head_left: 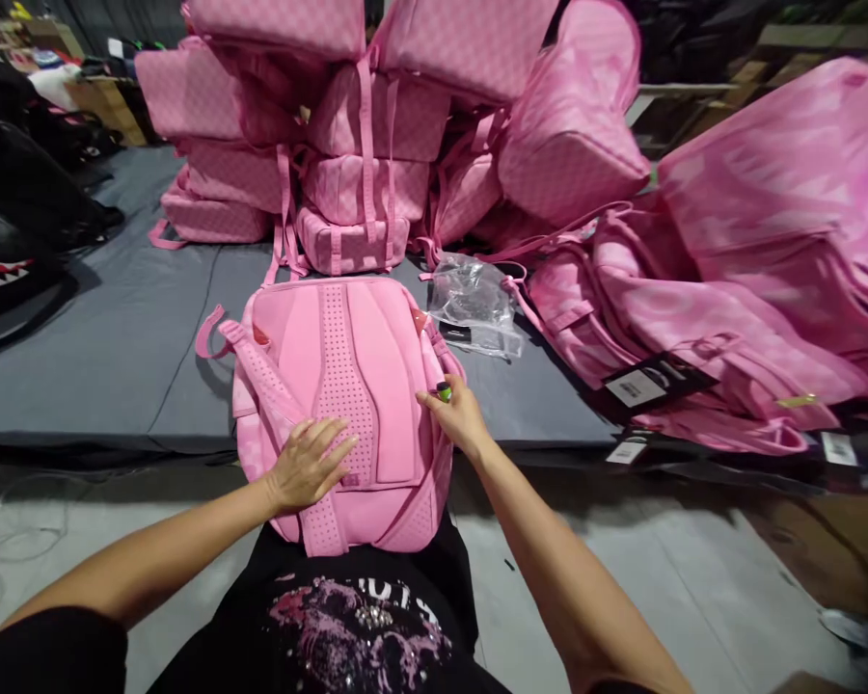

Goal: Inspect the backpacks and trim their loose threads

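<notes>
A pink backpack point(403, 361) lies back panel up across the table's front edge and my lap. My left hand point(310, 465) rests on its perforated left shoulder strap, fingers stretched out toward the middle of the panel. At the bag's right edge, my right hand point(457, 414) is closed with a small green object with a dark end point(444, 391) in it. The thumb and index finger touch the side of the back panel. Most of the green object is hidden by the fingers, so its kind does not show.
Pink backpacks point(366, 183) are stacked at the back of the grey-covered table point(180, 318); more pink bags point(723, 308) with tags lie right. A clear plastic bag point(474, 299) sits beside the backpack. Black bags point(21, 202) stand left. A cable point(21, 530) lies on the floor.
</notes>
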The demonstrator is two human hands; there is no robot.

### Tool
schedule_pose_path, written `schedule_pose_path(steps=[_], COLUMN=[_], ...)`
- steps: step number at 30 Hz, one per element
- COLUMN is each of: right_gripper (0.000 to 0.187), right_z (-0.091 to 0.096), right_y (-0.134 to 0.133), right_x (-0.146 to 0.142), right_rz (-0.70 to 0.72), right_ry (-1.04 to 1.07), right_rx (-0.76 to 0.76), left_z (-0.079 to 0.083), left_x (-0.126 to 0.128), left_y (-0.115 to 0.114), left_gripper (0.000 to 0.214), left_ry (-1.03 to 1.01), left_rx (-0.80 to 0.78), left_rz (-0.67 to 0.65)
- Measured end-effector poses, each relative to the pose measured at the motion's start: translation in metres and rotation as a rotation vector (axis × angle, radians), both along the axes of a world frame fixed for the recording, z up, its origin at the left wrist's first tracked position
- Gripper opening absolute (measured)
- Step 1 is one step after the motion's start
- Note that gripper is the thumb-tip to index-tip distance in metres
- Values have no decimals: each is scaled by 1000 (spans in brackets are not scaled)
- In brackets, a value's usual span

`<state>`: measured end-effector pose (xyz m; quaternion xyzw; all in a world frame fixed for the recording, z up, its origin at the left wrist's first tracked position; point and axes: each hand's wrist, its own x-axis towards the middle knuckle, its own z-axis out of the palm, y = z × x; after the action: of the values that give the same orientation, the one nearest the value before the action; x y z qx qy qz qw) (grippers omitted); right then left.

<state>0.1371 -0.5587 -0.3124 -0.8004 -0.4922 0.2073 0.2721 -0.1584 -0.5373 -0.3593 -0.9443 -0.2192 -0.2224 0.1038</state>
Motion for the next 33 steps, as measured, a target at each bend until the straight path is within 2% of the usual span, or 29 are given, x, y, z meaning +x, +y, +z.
schedule_pose_path(steps=[2, 5, 7, 9, 11, 14, 18, 20, 22, 25, 27, 30, 33], right_gripper=[39, 42, 40, 37, 37, 38, 37, 36, 38, 43, 46, 42, 39], right_z=[17, 42, 47, 42, 30, 14, 8, 7, 4, -2, -4, -2, 9], right_y=[-15, -35, -40, -40, -35, -23, -8, -4, -2, 2, 7, 11, 3], right_x=[-10, -19, -22, -27, -32, -41, -47, -45, -43, -40, -38, -33, -24], right_rz=[9, 101, 154, 182, 204, 215, 223, 233, 235, 221, 222, 241, 241], right_ry=[14, 5, -6, -8, -25, -85, -135, -140, -134, -121, -114, -100, -60], right_rx=[166, 360, 344, 266, 179, 91, -19, -46, -55, -73, -87, -129, -69], left_z=[33, 95, 129, 146, 146, 130, 116, 121, 132, 155, 163, 151, 122], left_x=[23, 64, 84, 91, 87, 76, 75, 74, 66, 43, 34, 39, 60], left_y=[19, 52, 69, 78, 81, 85, 100, 115, 136, 168, 179, 167, 135], left_gripper=[39, 45, 54, 57, 53, 48, 53, 54, 52, 49, 50, 54, 49], left_ry=[-61, -75, -3, 133, 259, 358, 443, 494, 492, 435, 409, 415, 449], left_rx=[109, 259, 300, 265, 183, 90, 45, -10, -74, -109, -152, -204, -169], left_rz=[-112, -125, -186, -240, -254, -247, -176, -193, -207, -96, 2, 44, -33])
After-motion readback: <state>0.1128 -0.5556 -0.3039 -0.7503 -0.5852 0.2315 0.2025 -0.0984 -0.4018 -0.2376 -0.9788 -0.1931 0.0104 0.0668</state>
